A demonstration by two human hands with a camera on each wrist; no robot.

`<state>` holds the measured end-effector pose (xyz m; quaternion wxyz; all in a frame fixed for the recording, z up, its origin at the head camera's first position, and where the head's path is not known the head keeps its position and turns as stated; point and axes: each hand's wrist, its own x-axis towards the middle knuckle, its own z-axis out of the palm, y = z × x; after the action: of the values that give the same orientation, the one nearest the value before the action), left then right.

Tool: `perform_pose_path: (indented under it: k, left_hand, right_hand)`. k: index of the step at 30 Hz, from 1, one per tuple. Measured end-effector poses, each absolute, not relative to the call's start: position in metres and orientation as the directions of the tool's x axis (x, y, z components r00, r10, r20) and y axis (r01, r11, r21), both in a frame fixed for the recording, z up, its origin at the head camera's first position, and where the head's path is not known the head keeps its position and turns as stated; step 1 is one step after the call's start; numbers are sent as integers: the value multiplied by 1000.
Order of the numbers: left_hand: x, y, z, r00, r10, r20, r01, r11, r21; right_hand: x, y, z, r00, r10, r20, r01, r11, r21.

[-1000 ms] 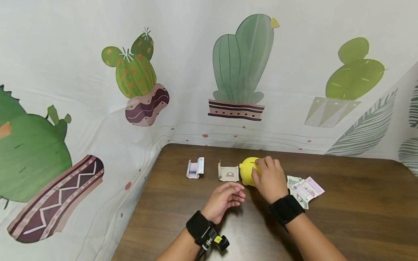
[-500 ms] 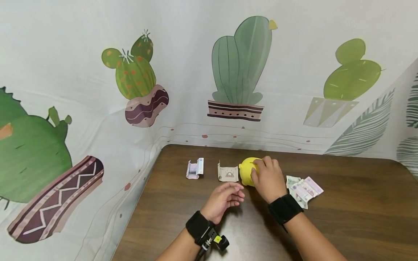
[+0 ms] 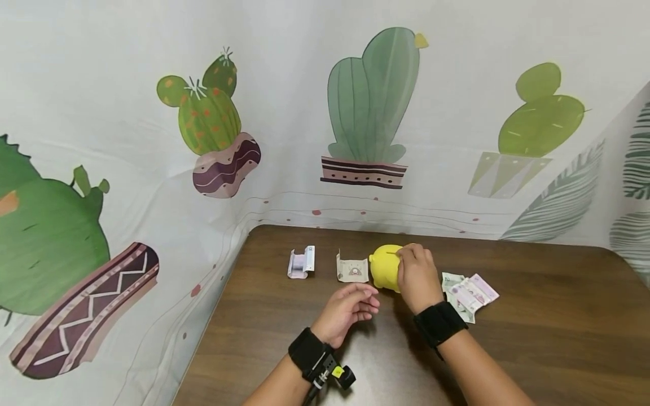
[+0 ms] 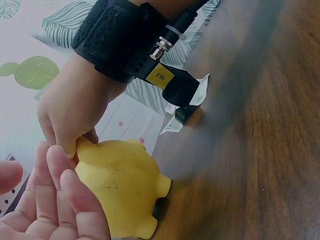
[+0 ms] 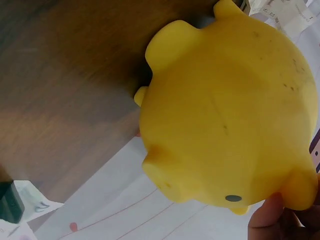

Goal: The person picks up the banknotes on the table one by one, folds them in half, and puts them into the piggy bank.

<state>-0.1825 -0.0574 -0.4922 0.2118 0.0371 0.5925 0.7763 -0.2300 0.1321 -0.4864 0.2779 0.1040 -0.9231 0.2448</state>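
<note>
Cactus cloth backs the surface (image 3: 508, 349) where your right hand (image 3: 417, 276) pinches the pig bank (image 3: 385, 266) top, left hand (image 3: 347, 307) loose and empty; four notes remain outside.

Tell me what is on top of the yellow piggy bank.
The right hand rests over the yellow piggy bank, fingers at its top. Whatever lies beneath them is covered.
</note>
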Motion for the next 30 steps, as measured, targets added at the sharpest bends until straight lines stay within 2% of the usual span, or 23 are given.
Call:
perform_pose_path:
  k: [10, 14, 23, 30]
  left_hand:
    - [-181, -59, -492, -909, 370, -191, -280, -202, 939]
    - [-181, -59, -492, -909, 370, -191, -277, -194, 941]
    - [-182, -59, -490, -908, 370, -195, -279, -189, 942]
    - [-181, -60, -489, -907, 372, -196, -282, -194, 940]
  right_hand:
    - [-222, 150, -484, -859, 34, 510, -312, 756, -576]
    - [-217, 169, -493, -883, 23, 469, -289, 761, -581]
    - [-201, 211, -501, -967, -46, 249, -199, 747, -634]
    - [-192, 240, -504, -985, -95, 146, -164, 792, -589]
